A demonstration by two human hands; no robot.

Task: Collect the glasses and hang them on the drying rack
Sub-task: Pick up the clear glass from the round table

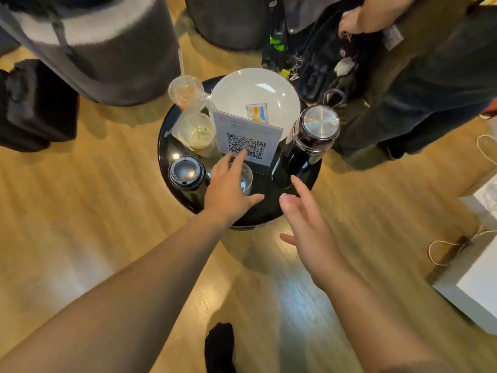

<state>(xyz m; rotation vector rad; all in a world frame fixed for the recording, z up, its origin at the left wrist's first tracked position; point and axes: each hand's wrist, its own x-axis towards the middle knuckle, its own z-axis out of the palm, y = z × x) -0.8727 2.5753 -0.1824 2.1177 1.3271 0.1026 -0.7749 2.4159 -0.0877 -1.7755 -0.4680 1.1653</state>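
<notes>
Glass (246, 179), short and clear, stands near the front edge of a small round black worktop (295, 195), partly hidden under the left hand (228, 189). That hand hovers over it with fingers spread wide, holding nothing; whether it touches the rim I cannot tell. The right hand (309, 224) hangs open and empty just off the worktop's front right edge.

To lift the glass well, the left hand would best close round its sides from above and rise straight up, since neighbours crowd it. A dark lidded cup (185, 173) stands just beside it at the left front edge. A sign with a square code (248, 142) stands right behind it. A tall dark flask with a steel lid (309, 141) stands at the right edge.

Two plastic cups (197, 130) and a white plate (255, 92) fill the back half. Open room lies only toward the front, over bare wooden floor (107, 224). Seated people and bags close in behind the worktop.
</notes>
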